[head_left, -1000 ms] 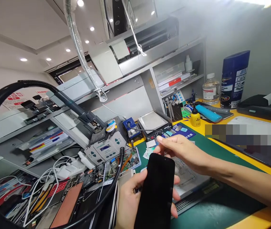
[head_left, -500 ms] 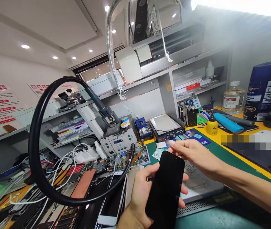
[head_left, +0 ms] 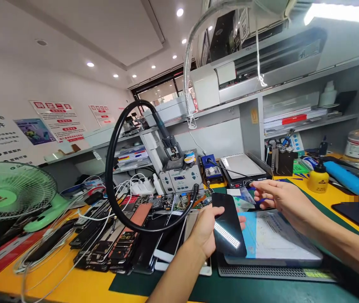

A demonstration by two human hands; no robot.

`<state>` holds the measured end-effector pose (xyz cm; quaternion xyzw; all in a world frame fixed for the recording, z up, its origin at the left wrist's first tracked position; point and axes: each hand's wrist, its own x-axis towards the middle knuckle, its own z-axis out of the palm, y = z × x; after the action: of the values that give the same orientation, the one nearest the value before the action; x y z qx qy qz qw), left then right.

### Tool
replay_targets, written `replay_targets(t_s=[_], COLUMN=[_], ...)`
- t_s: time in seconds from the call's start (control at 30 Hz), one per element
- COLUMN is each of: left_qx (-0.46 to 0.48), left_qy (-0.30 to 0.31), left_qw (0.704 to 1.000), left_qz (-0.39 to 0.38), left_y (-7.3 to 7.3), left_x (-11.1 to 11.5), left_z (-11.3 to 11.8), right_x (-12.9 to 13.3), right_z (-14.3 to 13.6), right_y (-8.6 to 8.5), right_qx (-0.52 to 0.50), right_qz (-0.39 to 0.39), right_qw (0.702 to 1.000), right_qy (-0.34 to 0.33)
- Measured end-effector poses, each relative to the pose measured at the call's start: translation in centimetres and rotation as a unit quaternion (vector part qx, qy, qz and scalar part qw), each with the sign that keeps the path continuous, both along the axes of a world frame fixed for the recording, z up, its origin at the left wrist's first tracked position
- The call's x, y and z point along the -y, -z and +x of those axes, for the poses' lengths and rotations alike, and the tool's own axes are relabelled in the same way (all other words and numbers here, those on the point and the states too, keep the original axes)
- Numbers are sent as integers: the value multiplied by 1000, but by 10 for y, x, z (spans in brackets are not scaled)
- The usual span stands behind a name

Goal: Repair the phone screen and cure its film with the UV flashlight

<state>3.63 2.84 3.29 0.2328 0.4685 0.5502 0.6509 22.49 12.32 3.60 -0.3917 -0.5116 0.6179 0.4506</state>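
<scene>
My left hand (head_left: 207,227) grips a black smartphone (head_left: 229,225) by its edges, thumb over the front, fingertips showing at its right side. A strip of light reflects on its dark glass. To the right, my right hand (head_left: 269,194) is raised near a hot plate with a black front, thumb and fingers drawn together; whether anything small is between them I cannot make out. Beneath the phone and the right forearm lies a white and blue box (head_left: 280,237) on a grey perforated tray (head_left: 261,272).
A black hose (head_left: 109,176) loops up from the grey soldering station (head_left: 179,179). Opened phones (head_left: 129,244) and cables crowd the left, beside a green fan (head_left: 15,189). A yellow bottle (head_left: 318,179) and a blue tool (head_left: 350,177) stand or lie at the right.
The view has swung left, bringing the fan into sight. The phone now leans the other way, reflects light, and sits farther from my right hand. My left thumb rests on its front.
</scene>
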Motion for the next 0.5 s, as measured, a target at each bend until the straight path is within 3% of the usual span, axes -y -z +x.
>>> replay_targets(t_s=[0.13, 0.23, 0.37, 0.5], left_qx=[-116, -230, -369, -490], left_qy=[-62, -104, -98, -84], left_qw=[991, 968, 924, 868], left_qz=[19, 11, -14, 13], left_y=[-5, -8, -8, -11], left_x=[-7, -14, -24, -26], left_z=[5, 15, 28, 29], right_x=[-1, -1, -1, -1], right_z=[0, 0, 2, 4], right_y=[-1, -4, -8, -8], right_qx=[8, 11, 17, 39], right_qz=[-2, 1, 11, 39], right_qw=[1000, 1000, 999, 998], right_qy=[8, 28, 30, 25])
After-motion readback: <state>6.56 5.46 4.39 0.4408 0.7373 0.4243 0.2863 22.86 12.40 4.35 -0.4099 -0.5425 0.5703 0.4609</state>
